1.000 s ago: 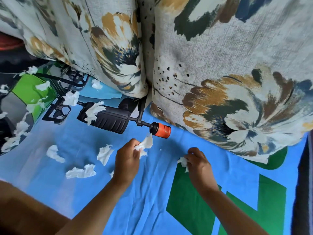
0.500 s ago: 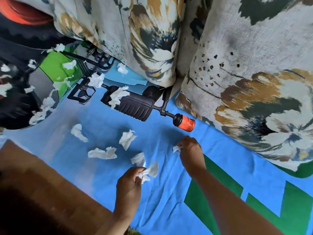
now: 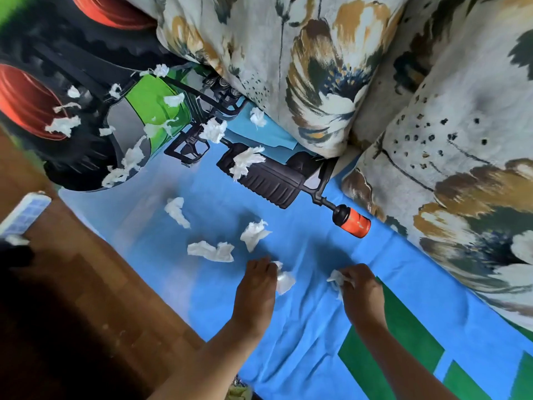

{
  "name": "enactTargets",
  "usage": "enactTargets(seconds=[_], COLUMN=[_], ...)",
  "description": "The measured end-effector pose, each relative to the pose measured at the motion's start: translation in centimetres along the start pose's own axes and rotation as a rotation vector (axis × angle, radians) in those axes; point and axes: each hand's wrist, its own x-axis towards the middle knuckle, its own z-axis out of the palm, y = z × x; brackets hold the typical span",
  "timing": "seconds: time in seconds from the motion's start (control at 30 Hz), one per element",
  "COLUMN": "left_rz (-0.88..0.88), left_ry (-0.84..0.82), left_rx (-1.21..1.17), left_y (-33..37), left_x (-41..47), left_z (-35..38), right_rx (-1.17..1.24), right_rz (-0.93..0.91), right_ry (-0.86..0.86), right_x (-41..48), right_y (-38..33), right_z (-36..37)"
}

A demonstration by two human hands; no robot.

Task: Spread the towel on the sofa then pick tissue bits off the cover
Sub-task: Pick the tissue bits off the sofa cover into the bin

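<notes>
A blue towel [image 3: 302, 327] with a printed tractor lies spread over the sofa seat. Several white tissue bits are scattered on it, such as one [image 3: 253, 233] just above my hands, a long one [image 3: 210, 251] to its left and more on the tractor print [image 3: 246, 161]. My left hand [image 3: 255, 287] is closed on a wad of tissue bits [image 3: 284, 280] at its fingertips. To its right, my right hand [image 3: 360, 290] pinches tissue bits [image 3: 336, 277] against the towel.
Two floral cushions [image 3: 317, 67] [image 3: 461, 140] lean against the sofa back above the towel. Wooden floor [image 3: 95, 298] runs along the left, with a white and blue object [image 3: 24, 213] lying on it at the edge.
My left hand has moved up and left toward the loose bits with its wad. My right hand has drawn back toward me, holding a larger bit. The view has shifted left.
</notes>
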Motion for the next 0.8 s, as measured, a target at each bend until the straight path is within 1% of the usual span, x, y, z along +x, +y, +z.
enactTargets(seconds=[0.07, 0.1, 0.17, 0.2, 0.27, 0.3, 0.37, 0.4, 0.47, 0.53, 0.63, 0.7, 0.8], left_rz=[0.008, -0.03, -0.132, -0.184, -0.224, -0.232, -0.231, -0.221, -0.206, -0.148, -0.077, -0.068, -0.032], left_ry=[0.014, 0.023, 0.107, 0.172, 0.25, 0.254, 0.203, 0.165, 0.075, 0.031, 0.058, 0.067, 0.068], left_rx=[-0.003, -0.05, -0.19, -0.234, -0.189, -0.156, -0.12, -0.105, -0.071, -0.012, 0.112, 0.164, 0.189], left_y=[-0.2, -0.6, -1.7, -2.7, -5.1, -6.2, -8.2, -8.8, -9.5, -9.5, -9.3, -9.2, -9.1], left_x=[0.0, -0.1, -0.1, -0.1, 0.0, 0.2, 0.6, 0.9, 1.5, 2.0, 1.9, 1.6, 1.2], left_z=[-0.6, -1.0, -1.9, -2.5, -3.7, -4.2, -4.9, -5.0, -5.1, -4.9, -4.6, -4.4, -4.7], right_rx=[0.0, 0.005, -0.004, -0.019, -0.073, -0.13, -0.353, -0.445, -0.513, -0.599, -0.682, -0.665, -0.665], right_rz=[-0.014, -0.026, -0.089, -0.153, -0.33, -0.422, -0.599, -0.655, -0.683, -0.676, -0.642, -0.629, -0.635], right_ry=[-0.018, -0.026, -0.051, -0.076, -0.158, -0.223, -0.36, -0.407, -0.448, -0.476, -0.439, -0.378, -0.342], right_x=[0.0, 0.0, -0.2, -0.2, -0.2, -0.1, 0.5, 0.8, 1.5, 1.8, 1.6, 1.0, 0.3], right_y=[-0.6, -1.3, -3.1, -4.4, -7.0, -8.2, -10.3, -11.0, -12.3, -12.8, -12.5, -12.0, -11.1], right_z=[-0.1, 0.0, 0.5, 1.1, 2.6, 3.4, 5.3, 6.1, 7.6, 8.9, 9.9, 10.1, 10.1])
